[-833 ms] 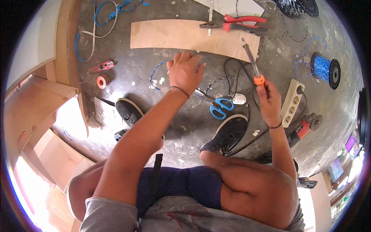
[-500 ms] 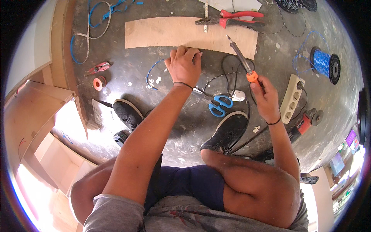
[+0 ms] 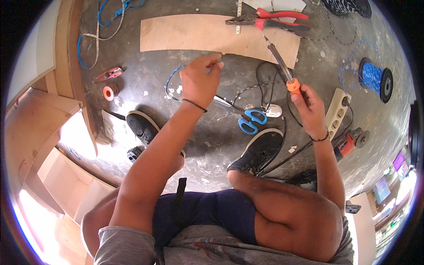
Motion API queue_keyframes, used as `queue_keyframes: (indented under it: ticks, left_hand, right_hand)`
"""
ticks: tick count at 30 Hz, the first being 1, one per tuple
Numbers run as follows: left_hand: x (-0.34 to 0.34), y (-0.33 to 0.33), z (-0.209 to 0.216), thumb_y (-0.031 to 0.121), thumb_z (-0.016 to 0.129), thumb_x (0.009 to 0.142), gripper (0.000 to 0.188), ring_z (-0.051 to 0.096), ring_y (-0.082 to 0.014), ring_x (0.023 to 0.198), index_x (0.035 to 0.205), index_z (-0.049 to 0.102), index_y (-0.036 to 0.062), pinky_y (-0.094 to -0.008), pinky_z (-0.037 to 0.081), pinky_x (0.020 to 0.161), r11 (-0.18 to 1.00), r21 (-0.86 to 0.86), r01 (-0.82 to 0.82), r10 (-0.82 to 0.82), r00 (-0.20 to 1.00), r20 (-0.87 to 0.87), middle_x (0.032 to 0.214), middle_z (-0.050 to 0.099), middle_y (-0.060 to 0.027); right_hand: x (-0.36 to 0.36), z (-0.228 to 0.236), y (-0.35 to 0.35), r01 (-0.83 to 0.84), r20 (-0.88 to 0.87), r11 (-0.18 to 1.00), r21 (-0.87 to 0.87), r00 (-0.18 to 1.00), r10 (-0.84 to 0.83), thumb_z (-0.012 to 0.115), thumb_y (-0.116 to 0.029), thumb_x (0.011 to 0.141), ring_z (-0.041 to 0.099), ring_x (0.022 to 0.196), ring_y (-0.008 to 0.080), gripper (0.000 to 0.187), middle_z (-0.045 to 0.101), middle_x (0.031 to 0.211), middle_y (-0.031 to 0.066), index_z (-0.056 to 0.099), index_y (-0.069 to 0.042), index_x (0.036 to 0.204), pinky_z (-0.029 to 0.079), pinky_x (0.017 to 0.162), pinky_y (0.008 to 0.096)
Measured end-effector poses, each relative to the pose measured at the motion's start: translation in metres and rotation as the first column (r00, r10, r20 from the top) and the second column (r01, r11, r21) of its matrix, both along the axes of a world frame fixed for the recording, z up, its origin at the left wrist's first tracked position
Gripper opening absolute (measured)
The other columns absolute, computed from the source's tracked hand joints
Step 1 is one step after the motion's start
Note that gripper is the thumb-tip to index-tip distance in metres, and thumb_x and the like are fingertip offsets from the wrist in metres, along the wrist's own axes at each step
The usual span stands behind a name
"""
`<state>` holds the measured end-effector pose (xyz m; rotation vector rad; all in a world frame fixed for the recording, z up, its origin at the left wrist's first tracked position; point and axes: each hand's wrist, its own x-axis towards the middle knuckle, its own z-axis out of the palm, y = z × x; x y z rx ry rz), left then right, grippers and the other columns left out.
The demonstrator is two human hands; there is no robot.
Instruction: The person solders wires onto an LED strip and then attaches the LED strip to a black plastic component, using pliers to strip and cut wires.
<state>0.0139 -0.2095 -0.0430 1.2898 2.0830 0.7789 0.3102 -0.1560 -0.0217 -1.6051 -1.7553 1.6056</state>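
My right hand [image 3: 311, 110] grips a soldering iron [image 3: 279, 58] by its orange handle, its metal tip raised toward the far left, over the thin wooden board [image 3: 185, 33] in the view. My left hand [image 3: 199, 80] hovers just off the board's near edge. Its fingers are curled in, thumb and forefinger close together; whatever lies between them is too small or hidden to make out. A short blue wire [image 3: 168, 84] curves beside this hand, one end running out of sight behind it. Red-handled pliers [image 3: 260, 23] and a strip of LED tape [image 3: 239, 17] rest on the board.
Blue-handled scissors [image 3: 254, 118] and a white plug [image 3: 274, 110] lie between my shoes. At right are a power strip [image 3: 336, 115], a spool of blue wire [image 3: 375, 79] and a red angle grinder [image 3: 351, 142]. A solder reel [image 3: 110, 92] and red wire strippers [image 3: 109, 74] lie left.
My left hand has drawn back from the board's edge, toward me and slightly left. The right hand with the soldering iron has shifted a little to the right and nearer me.
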Motion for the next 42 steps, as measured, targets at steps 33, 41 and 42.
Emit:
queue_keyframes:
  ticks: [33,41,42]
  left_hand:
    - [-0.020,0.046,0.000,0.023,0.058,0.090,0.023,0.056,-0.0096,0.065,0.090,0.062,0.0004,-0.0240,0.044,0.064,0.990,-0.127,-0.061,0.104,0.923,0.370,0.071,0.062,-0.0030]
    - [-0.023,0.046,-0.007,0.024,0.060,0.089,0.025,0.055,-0.0079,0.066,0.093,0.067,0.0007,-0.0230,0.043,0.064,0.985,-0.169,-0.013,0.074,0.930,0.360,0.068,0.062,-0.0003]
    - [-0.025,0.046,-0.005,0.024,0.062,0.088,0.023,0.055,-0.0077,0.067,0.093,0.068,0.0021,-0.0229,0.043,0.065,0.973,-0.229,-0.012,0.101,0.919,0.381,0.070,0.062,0.0007]
  right_hand:
    - [-0.027,0.007,0.003,-0.070,0.048,0.993,-0.099,0.996,0.075,0.064,-0.018,0.089,0.058,0.074,0.0138,0.026,0.063,0.081,0.0103,0.060,0.001,0.106,0.047,0.069,0.0290]
    - [-0.030,0.005,0.005,-0.066,0.042,0.994,-0.087,0.997,0.069,0.064,-0.018,0.089,0.058,0.074,0.0142,0.027,0.063,0.082,0.0090,0.059,0.002,0.107,0.047,0.070,0.0288]
    - [-0.029,0.003,0.004,-0.054,0.025,0.994,-0.094,0.998,0.057,0.064,-0.017,0.089,0.057,0.074,0.0141,0.027,0.063,0.082,0.0085,0.059,0.002,0.108,0.047,0.070,0.0286]
